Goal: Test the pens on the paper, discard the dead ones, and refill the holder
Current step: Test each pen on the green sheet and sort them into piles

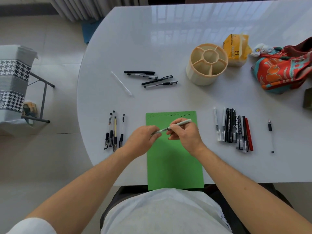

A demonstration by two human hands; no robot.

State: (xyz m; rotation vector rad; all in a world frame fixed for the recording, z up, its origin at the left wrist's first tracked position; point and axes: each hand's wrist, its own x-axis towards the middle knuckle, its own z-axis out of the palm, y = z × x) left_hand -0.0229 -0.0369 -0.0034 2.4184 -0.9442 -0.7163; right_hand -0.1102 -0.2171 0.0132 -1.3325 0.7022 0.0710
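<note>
Head view, looking down on a glossy white table (168, 48) with a rounded left end. A smooth green paper sheet (173, 162) lies at the near edge, with dark pen strokes along its far edge. Both hands are above it: the right hand (184, 135) pinches the barrel of a slim pale grey pen (179, 124), and the left hand (143, 137) has its fingertips curled round the pen's other end.

A round, cream plastic holder (206, 64) stands far right of the paper, divided into one centre cell and surrounding segments. Pen groups:
- four clear gel pens (114, 130), left of the paper;
- four black pens (152, 78) and one white pen (121, 83), beyond the paper;
- a tight row of black, white and red pens (233, 129) to the right, count unclear;
- one single pen (270, 135), far right.

A patterned orange fabric bag (283, 68) sits at the right edge.
</note>
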